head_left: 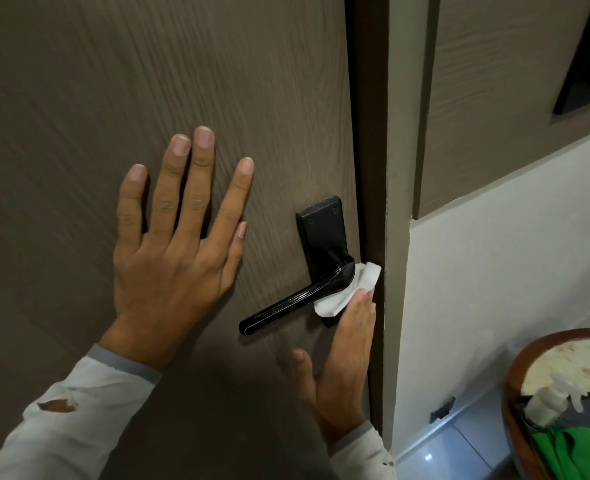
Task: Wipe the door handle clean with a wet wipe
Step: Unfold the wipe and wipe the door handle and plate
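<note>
Left hand (172, 251) flat against brown wood-grain door (78, 81), palm down, all five fingers (200, 188) spread wide and straight, holding nothing. Thumb tip lying just short of black backplate (321, 230), a strip of bare door between the two. Pale sleeve (89, 403) with grey cuff behind the wrist, small torn patch showing on the forearm.

Right hand (345, 355) lower and nearer the door edge, fingers straight, held together and pointing upward, thumb spread out to the left and apart from everything. White wet wipe (347, 289) pressed flat under those fingertips against the lower part of the backplate, not pinched or clenched, only pushed on by the extended fingers. Wipe folded or crumpled, partly reaching beyond the fingertips, upward and to the right toward the door edge, touching the underside of the neck of black door handle (297, 299). Lever running from that neck down and to the left, free end beyond the right thumb, between the two hands, touched by neither. Top of backplate with two screws above the right fingertips.

Door frame (395, 202) just right of the right hand. White wall (494, 254) beyond that. Round wooden-rimmed basket (515, 375) with green cloth at the lower right corner, well apart from both hands.
</note>
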A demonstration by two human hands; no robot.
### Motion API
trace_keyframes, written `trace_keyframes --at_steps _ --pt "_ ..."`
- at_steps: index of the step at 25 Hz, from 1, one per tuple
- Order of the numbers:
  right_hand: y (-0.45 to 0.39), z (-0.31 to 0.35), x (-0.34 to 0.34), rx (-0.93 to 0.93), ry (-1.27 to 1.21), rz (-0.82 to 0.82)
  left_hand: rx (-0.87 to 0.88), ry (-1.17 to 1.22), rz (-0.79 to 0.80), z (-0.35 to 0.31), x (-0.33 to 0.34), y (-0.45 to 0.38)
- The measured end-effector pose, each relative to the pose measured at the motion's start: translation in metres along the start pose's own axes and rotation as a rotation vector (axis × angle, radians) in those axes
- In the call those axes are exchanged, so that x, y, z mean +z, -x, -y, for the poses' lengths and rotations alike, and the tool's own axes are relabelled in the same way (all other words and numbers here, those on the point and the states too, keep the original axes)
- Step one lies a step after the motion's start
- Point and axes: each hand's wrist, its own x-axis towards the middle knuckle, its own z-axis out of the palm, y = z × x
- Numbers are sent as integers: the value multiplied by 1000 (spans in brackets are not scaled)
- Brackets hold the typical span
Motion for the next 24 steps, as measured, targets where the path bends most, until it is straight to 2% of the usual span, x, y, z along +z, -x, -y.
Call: trace_keyframes --at_steps 7,12,15,20,22,24 --pt "-33 20 5 -60 -201 -30 1 1 8 0 -1 0" --pt "-64 16 -11 -248 -184 -39 14 -6 -2 1 -3 -1" --pt "-75 26 -19 -440 -42 55 13 2 0 3 -3 -1" --pt "-66 37 -32 -497 20 285 20 6 -3 2 -8 -5" --pt "-57 44 -32 -502 -46 327 34 -2 -9 5 -9 -7" --pt "-51 47 -30 -613 -20 271 43 0 -2 5 -12 -10"
